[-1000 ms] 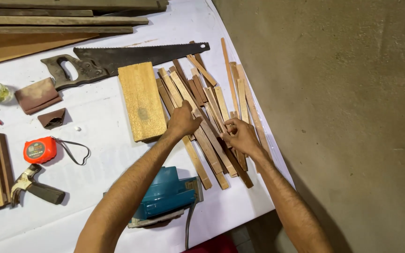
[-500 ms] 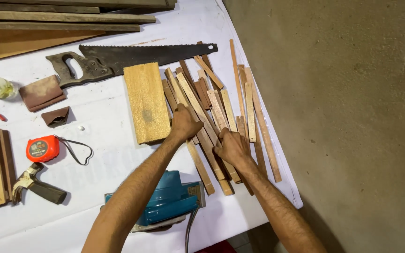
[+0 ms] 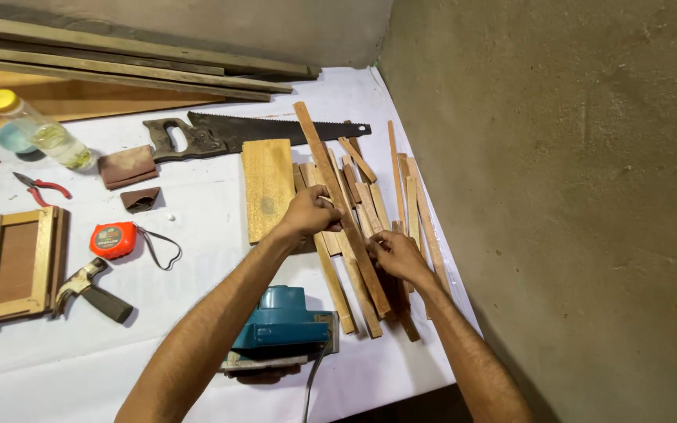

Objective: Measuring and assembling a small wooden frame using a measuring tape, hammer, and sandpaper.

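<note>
A pile of thin wooden strips lies on the white-covered table near its right edge. My left hand grips one long wooden strip that slants from the saw blade down toward the near edge, lifted above the others. My right hand rests on the pile just right of it, fingers curled on the lower part of a strip. A flat wooden board lies beside my left hand.
A hand saw lies behind the board. A teal power tool sits near the front edge. A tape measure, hammer, pliers, bottle, wooden frame and long planks fill the left and back.
My left hand has picked one long strip out of the pile and raised its far end over the saw. My right hand has shifted slightly nearer on the pile.
</note>
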